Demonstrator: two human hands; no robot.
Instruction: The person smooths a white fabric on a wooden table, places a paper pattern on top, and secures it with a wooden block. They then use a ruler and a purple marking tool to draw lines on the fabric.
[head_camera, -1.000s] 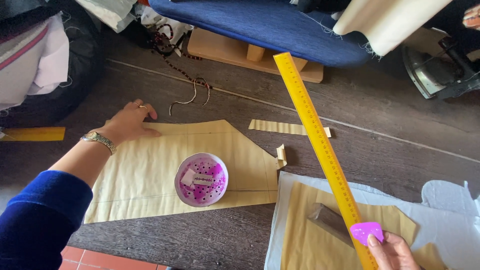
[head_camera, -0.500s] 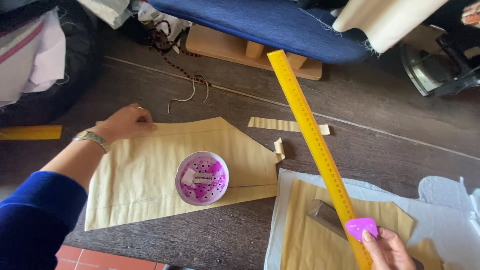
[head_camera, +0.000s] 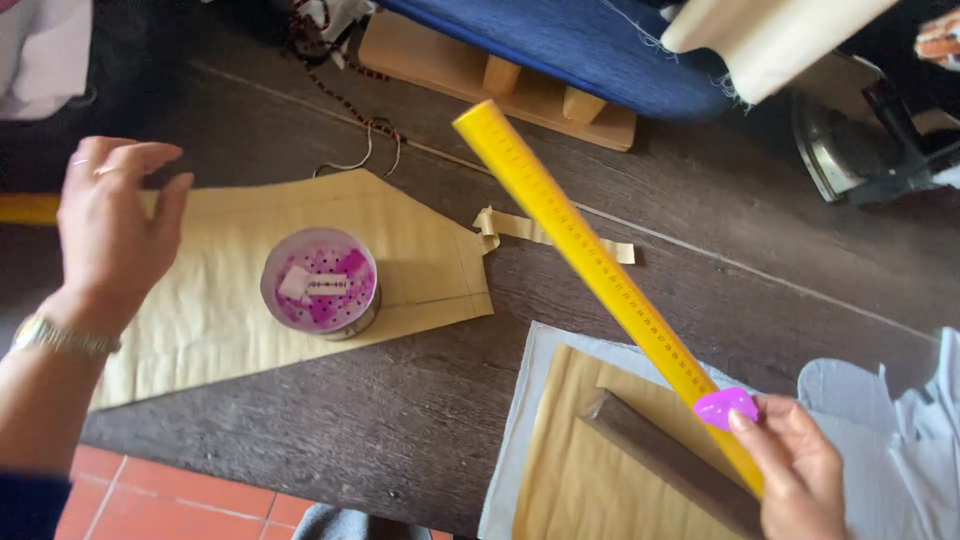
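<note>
At the left edge of the dark wooden table (head_camera: 400, 440), the left hand (head_camera: 110, 235) hovers open with loose fingers, holding nothing, just above the large beige paper pattern piece (head_camera: 240, 300). A round tin with a pink and white lid (head_camera: 320, 283) stands on this paper. Further right lies a small curled paper strip (head_camera: 545, 232). The right hand (head_camera: 800, 470), near the table's front right corner, grips a long yellow ruler (head_camera: 590, 270) together with a violet piece of tailor's chalk (head_camera: 726, 407), above brown paper (head_camera: 580, 470) on pale grey fabric (head_camera: 860, 400).

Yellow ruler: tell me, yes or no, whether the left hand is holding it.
No. The right hand grips the yellow ruler with a purple chalk piece; the left hand hovers over the paper pattern.
</note>
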